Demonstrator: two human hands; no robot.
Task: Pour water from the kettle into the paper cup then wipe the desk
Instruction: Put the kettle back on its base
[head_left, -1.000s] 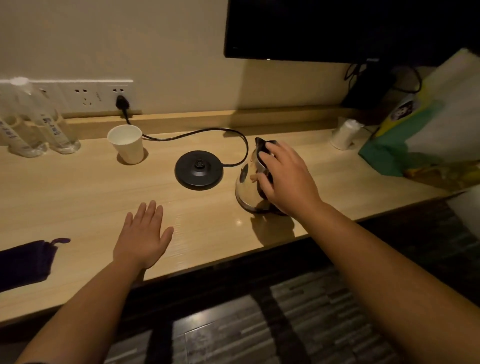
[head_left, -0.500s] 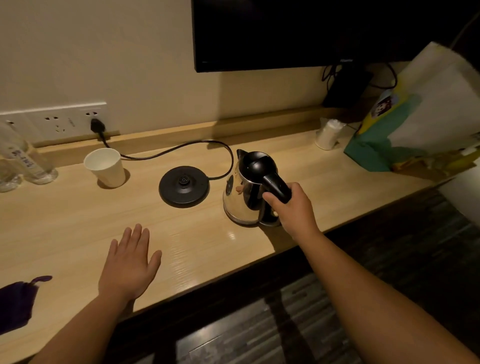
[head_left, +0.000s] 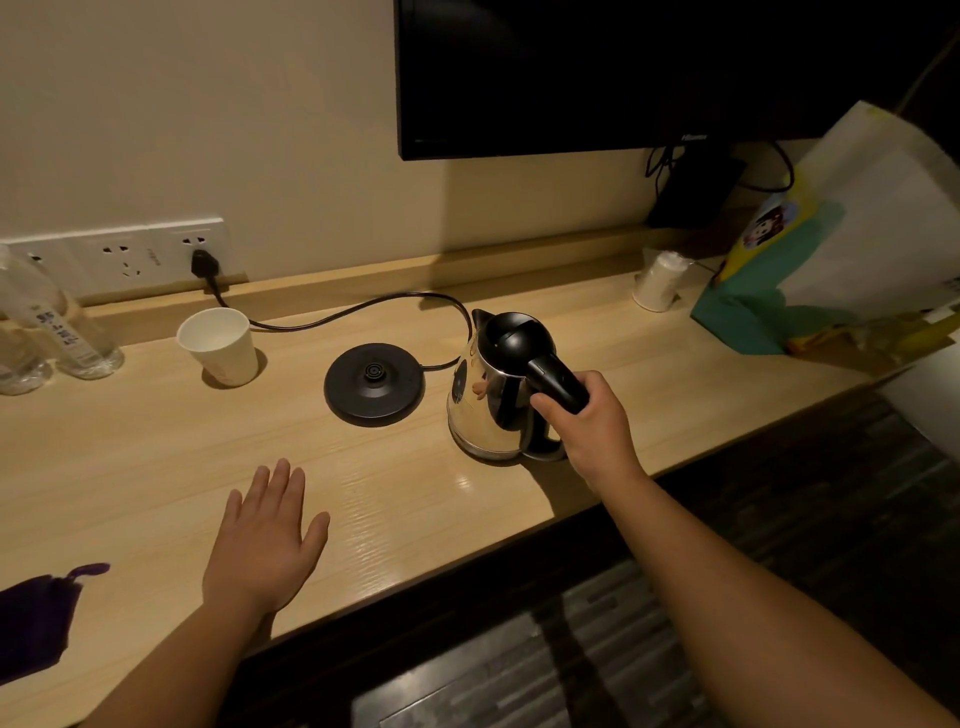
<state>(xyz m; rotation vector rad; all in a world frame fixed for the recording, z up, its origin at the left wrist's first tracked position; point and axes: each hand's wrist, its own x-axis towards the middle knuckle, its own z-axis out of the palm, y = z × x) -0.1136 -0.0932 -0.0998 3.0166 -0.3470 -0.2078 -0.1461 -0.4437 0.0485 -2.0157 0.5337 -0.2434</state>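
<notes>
The left hand (head_left: 265, 540) is lying flat on the desk (head_left: 156, 467), fingers spread, nearer than the kettle (head_left: 498, 395). The right hand (head_left: 587, 426) is gripping the handle of the kettle, which is standing lid-closed just right of its base (head_left: 374, 383). The paper cup (head_left: 221, 345) is standing upright beyond the base to its left; its contents are indiscernible.

Bare desk (head_left: 130, 467) before the paper cup (head_left: 221, 345); kettle base (head_left: 374, 383) and cord (head_left: 363, 309) alongside.
</notes>
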